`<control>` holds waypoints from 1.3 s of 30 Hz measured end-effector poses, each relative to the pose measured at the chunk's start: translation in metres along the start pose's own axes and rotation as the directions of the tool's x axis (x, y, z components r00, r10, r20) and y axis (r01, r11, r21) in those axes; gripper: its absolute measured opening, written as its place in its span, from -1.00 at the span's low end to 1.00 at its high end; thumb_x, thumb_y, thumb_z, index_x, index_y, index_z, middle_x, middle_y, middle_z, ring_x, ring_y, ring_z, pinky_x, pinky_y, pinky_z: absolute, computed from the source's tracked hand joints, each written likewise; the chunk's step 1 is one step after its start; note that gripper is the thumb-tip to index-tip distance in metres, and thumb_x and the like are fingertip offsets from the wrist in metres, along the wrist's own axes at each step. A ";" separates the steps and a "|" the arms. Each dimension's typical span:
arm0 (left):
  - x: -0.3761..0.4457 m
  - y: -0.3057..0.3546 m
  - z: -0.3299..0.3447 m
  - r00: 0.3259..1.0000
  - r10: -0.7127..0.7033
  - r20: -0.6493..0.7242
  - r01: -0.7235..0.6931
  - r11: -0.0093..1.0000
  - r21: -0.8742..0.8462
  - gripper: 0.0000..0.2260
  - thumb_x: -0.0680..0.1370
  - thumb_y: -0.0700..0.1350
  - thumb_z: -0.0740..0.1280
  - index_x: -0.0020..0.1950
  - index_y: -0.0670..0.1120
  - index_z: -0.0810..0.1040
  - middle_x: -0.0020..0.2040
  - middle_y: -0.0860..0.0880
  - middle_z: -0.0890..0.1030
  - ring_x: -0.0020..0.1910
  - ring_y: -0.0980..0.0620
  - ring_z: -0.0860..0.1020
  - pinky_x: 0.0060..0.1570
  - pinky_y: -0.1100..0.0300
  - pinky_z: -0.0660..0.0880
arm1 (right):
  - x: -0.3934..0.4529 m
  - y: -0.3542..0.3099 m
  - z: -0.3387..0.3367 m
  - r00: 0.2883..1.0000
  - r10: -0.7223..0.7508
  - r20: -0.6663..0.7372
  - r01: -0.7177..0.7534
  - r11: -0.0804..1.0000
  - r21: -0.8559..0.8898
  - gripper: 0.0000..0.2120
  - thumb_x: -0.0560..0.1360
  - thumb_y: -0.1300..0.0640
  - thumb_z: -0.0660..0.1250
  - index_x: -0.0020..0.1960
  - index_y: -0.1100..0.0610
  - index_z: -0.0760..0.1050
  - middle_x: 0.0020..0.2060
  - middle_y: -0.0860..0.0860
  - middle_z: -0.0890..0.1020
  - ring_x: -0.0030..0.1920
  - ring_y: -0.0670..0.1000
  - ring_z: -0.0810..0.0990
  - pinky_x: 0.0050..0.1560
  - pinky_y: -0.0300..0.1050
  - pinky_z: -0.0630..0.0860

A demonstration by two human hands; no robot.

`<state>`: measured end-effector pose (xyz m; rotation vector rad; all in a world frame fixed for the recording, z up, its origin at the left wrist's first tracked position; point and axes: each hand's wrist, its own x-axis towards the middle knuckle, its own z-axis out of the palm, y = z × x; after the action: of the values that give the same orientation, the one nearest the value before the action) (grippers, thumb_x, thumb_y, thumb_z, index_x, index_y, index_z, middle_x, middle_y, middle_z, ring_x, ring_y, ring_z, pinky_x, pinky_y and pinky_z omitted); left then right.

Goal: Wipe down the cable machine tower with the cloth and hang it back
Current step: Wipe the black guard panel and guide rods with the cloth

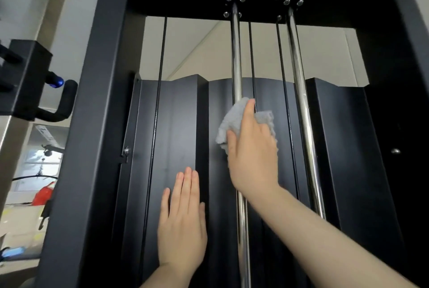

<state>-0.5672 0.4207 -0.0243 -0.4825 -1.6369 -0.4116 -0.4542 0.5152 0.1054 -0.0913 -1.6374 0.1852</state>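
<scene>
The black cable machine tower (92, 125) fills the view, with a dark shroud panel (174, 125) inside its frame. Two chrome guide rods run top to bottom: the left rod (236, 55) and the right rod (299, 78). My right hand (251, 153) grips a grey cloth (232, 120) wrapped around the left rod, about halfway up. My left hand (182, 222) lies flat with straight fingers against the shroud panel, lower and to the left. Thin black cables (160, 78) hang beside the rods.
A black adjustable carriage with a curved handle (62, 104) and a blue knob (59, 81) sticks out from the tower's left upright. Beyond it at lower left are a window, a red object (43, 195) and other gym gear. A pale wall shows behind the tower.
</scene>
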 end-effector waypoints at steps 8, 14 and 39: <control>0.033 -0.003 -0.006 1.000 0.019 0.009 -0.018 0.998 -0.067 -0.40 0.50 -0.07 0.10 0.56 -0.12 0.21 0.55 -0.04 0.24 0.52 -0.01 0.20 0.42 0.01 0.16 | 0.014 0.003 -0.006 0.988 0.009 0.154 -0.013 0.999 0.029 -0.35 0.61 -0.09 0.06 0.54 0.12 -0.16 0.24 0.14 0.47 0.21 0.11 0.49 0.15 0.05 0.48; 0.095 -0.001 -0.003 0.997 -0.007 -0.072 0.005 1.000 -0.023 -0.40 0.55 -0.14 0.22 0.58 -0.17 0.13 0.58 -0.10 0.17 0.56 -0.02 0.09 0.50 0.02 0.00 | 0.044 -0.016 -0.004 0.993 0.077 0.090 -0.085 0.992 0.094 -0.37 0.63 0.00 0.07 0.54 0.18 -0.16 0.31 0.09 0.45 0.28 0.08 0.46 0.01 -0.09 0.44; 0.096 -0.002 -0.004 0.995 0.025 -0.100 -0.020 0.998 0.053 -0.46 0.60 -0.07 -0.02 0.58 -0.16 0.12 0.58 -0.10 0.16 0.56 -0.04 0.13 0.49 0.00 0.04 | 0.115 -0.040 -0.014 0.976 0.098 0.192 -0.069 0.985 -0.155 -0.13 0.52 0.19 0.32 0.49 0.37 -0.26 0.41 0.27 0.22 0.30 0.14 0.44 0.19 -0.11 0.38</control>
<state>-0.5745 0.4236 0.0715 -0.4343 -1.5400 -0.3699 -0.4466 0.4962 0.2263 -0.2628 -1.8475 0.1405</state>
